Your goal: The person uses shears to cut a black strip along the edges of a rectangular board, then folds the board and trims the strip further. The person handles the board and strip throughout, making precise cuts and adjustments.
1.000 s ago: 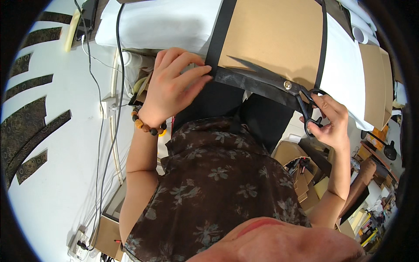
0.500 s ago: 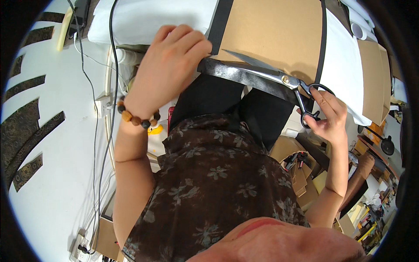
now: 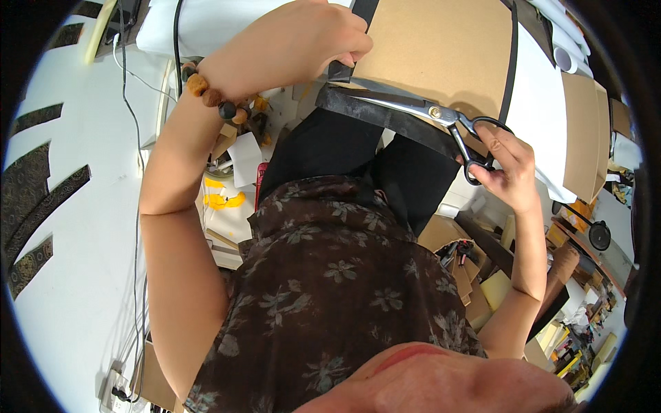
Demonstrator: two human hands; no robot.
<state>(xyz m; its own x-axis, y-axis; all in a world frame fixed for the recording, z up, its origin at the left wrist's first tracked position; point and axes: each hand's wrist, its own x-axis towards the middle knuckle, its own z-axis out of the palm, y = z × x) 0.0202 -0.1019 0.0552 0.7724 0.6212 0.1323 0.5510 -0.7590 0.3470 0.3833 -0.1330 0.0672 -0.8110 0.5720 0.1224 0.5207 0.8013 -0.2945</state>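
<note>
My right hand point(image 3: 509, 168) has its fingers through the black handles of large metal scissors point(image 3: 434, 112), whose long blades point left along the near edge of a tan board point(image 3: 441, 45). The blades look slightly apart. A wide black strip point(image 3: 406, 127) hangs along that near edge, below the blades. With fingertips closed, my left hand point(image 3: 313, 45) pinches a short black end of strip point(image 3: 339, 71) at the board's near left corner, just past the blade tips. Whether this end joins the long strip cannot be made out. Narrow black bands point(image 3: 508, 76) border the board's sides.
White sheets point(image 3: 540, 110) lie under the board on both sides. At right are brown cardboard point(image 3: 585, 131) and white paper rolls point(image 3: 564, 58). A dark cable point(image 3: 177, 34) runs down at left. Below right stands an open cardboard box point(image 3: 441, 234) with small tools.
My left hand has moved right and slightly away from me, and a short black end now shows below its fingers. My right hand and the scissors have shifted slightly left and away from me.
</note>
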